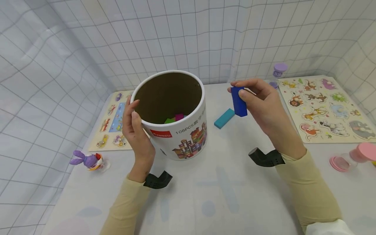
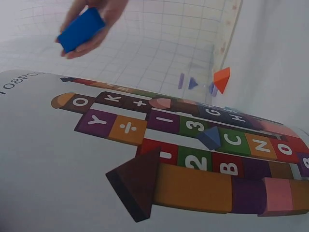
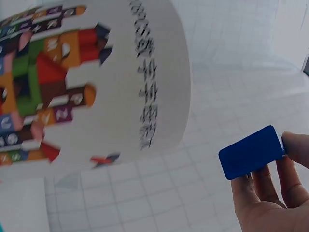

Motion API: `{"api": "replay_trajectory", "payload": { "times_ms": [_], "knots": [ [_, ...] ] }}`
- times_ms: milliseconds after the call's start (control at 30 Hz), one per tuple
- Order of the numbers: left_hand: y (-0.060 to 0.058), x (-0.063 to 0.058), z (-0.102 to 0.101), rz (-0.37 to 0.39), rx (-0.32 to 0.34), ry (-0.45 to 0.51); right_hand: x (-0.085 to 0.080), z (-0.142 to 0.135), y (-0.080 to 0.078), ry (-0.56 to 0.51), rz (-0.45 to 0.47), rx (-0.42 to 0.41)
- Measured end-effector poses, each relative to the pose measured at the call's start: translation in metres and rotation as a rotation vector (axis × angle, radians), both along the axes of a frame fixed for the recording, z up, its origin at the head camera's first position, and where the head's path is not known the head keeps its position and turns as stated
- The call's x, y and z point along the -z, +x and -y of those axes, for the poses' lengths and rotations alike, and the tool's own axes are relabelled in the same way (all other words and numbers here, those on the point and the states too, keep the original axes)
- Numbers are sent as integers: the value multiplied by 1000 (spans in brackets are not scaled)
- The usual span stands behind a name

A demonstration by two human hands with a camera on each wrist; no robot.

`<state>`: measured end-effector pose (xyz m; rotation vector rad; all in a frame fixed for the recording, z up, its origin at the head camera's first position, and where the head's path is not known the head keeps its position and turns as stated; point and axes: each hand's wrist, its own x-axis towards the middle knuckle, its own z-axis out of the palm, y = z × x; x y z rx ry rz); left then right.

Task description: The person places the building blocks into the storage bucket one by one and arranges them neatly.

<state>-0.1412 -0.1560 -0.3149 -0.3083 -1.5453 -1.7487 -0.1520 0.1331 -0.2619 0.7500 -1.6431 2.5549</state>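
My left hand point(image 1: 138, 140) holds the left side of a white bucket point(image 1: 188, 129), with fingers and thumb at its rim. The bucket leans toward me, and a few coloured blocks point(image 1: 179, 117) show low inside it, the rest hidden by the front wall. To the right of the bucket, my right hand point(image 1: 265, 109) pinches a dark blue block point(image 1: 239, 101) between thumb and fingers, above the table. That same block point(image 3: 253, 152) shows its broad face in the right wrist view. A flat teal block point(image 1: 224, 118) lies on the table between bucket and right hand.
Two wooden picture puzzles flank the area, a vehicle board point(image 1: 102, 143) on the left and an animal board point(image 1: 329, 112) on the right. A purple rabbit figure point(image 1: 88, 160) is at the left. Purple-topped point(image 1: 279, 70) and pink-topped point(image 1: 352, 158) timers stand or lie at the right.
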Motion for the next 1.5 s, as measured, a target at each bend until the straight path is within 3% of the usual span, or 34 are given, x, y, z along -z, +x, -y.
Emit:
{"api": "replay_trajectory", "payload": {
  "times_ms": [133,233,433,567,700,800,867,1100,1367,1500],
  "knots": [
    [-1,0,-1,3,-5,4,-21,29,12,-52,-56,33],
    [-1,0,-2,3,-7,14,-29,48,13,-10,-100,82],
    [-2,0,-5,5,-6,25,-25,72,6,146,-140,96],
    [-3,0,-6,-2,-8,7,-22,76,3,171,-114,104],
    [-4,0,-4,-2,-13,0,-26,78,2,98,-137,170],
    [-5,1,-3,6,-18,-2,-29,84,0,20,-206,219],
    [-5,2,-2,12,-21,-1,-29,88,-2,21,-262,238],
    [-4,2,-3,22,-15,12,-20,97,-7,257,-335,200],
    [-4,0,-4,25,-15,2,-16,100,-5,337,-381,206],
    [-4,0,-3,25,-14,5,-14,102,-4,424,-464,212]
  ]
}}
